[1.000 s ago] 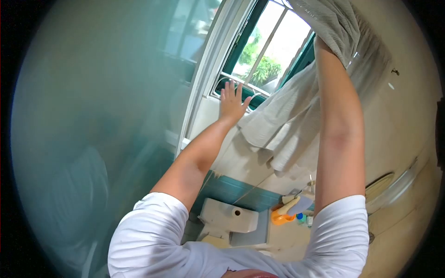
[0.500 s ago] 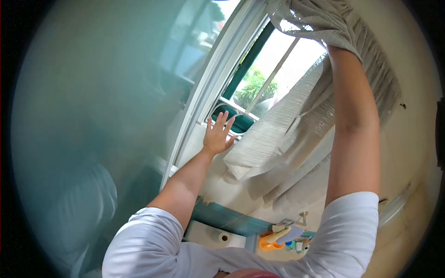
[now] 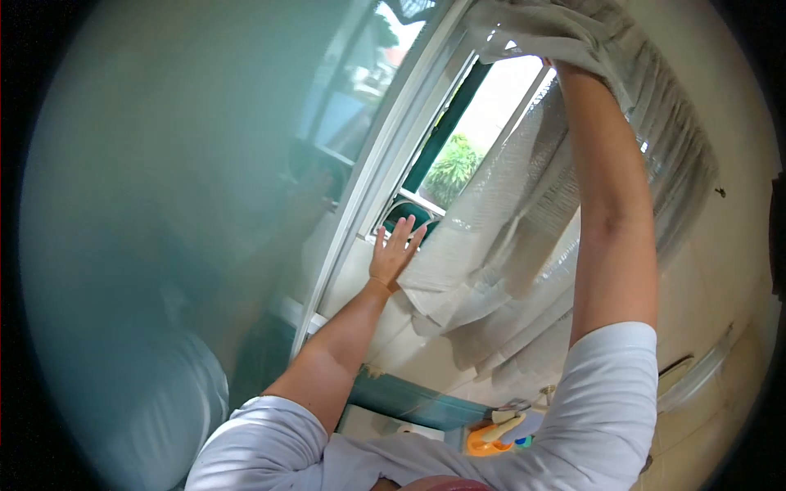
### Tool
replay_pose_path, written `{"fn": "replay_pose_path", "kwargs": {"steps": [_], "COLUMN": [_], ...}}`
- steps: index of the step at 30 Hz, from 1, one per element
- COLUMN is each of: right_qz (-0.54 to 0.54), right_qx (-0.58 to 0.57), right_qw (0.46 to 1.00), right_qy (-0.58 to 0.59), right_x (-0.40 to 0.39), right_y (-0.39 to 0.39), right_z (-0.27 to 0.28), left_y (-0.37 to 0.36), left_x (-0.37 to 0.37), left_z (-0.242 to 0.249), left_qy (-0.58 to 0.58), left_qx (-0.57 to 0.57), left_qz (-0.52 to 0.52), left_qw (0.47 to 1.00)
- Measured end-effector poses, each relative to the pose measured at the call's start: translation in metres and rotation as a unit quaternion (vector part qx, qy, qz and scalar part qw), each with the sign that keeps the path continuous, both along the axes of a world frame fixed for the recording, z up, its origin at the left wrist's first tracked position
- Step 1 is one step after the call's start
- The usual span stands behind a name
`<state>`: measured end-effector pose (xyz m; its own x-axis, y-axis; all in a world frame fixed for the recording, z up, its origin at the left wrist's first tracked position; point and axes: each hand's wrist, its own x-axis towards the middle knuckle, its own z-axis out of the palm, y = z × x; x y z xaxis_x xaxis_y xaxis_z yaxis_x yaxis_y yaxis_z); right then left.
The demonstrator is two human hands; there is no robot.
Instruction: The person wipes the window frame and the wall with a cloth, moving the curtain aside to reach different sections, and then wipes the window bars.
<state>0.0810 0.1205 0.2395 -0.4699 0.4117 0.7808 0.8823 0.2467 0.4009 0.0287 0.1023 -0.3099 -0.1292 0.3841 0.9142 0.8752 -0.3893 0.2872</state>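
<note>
A pale, semi-sheer curtain (image 3: 483,237) hangs gathered across the right side of a window (image 3: 434,151) with a dark green frame. At the top of the view my right arm reaches up into the cloth, and my right hand (image 3: 560,64) is mostly hidden under its folds, so I cannot tell how its fingers are set. My left hand (image 3: 391,260) is open with fingers spread, raised before the window's lower corner beside the curtain's left edge. Behind its fingertips show white curved grille bars (image 3: 412,206).
A frosted glass panel (image 3: 180,188) with a white frame (image 3: 364,176) fills the left. Below stand a white toilet tank (image 3: 368,422) and an orange container (image 3: 485,442) among small items. A pale wall (image 3: 737,270) bounds the right. Outside grows a green bush (image 3: 454,170).
The curtain's upper part has shifted left with my right hand, covering more of the window. My left hand sits slightly lower and further right, still spread. The view has shifted a little.
</note>
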Motion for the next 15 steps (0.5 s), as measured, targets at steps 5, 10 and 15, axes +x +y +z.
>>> {"fn": "replay_pose_path", "kwargs": {"steps": [5, 10, 15], "right_qz": [0.006, 0.017, 0.027], "right_qx": [-0.020, -0.029, -0.024], "right_qw": [1.000, 0.999, 0.999], "right_qy": [-0.010, -0.008, 0.004], "right_x": [-0.019, -0.027, -0.013], "right_y": [0.004, 0.004, -0.003], "right_z": [0.002, 0.002, 0.003], "left_y": [0.000, -0.001, 0.002], "left_x": [0.011, 0.017, 0.014], "left_z": [-0.004, -0.005, -0.009], "left_qy": [-0.048, -0.044, -0.041], "left_qx": [-0.031, -0.040, -0.033], "left_qz": [-0.071, -0.076, -0.066], "left_qw": [0.996, 0.995, 0.996]}}
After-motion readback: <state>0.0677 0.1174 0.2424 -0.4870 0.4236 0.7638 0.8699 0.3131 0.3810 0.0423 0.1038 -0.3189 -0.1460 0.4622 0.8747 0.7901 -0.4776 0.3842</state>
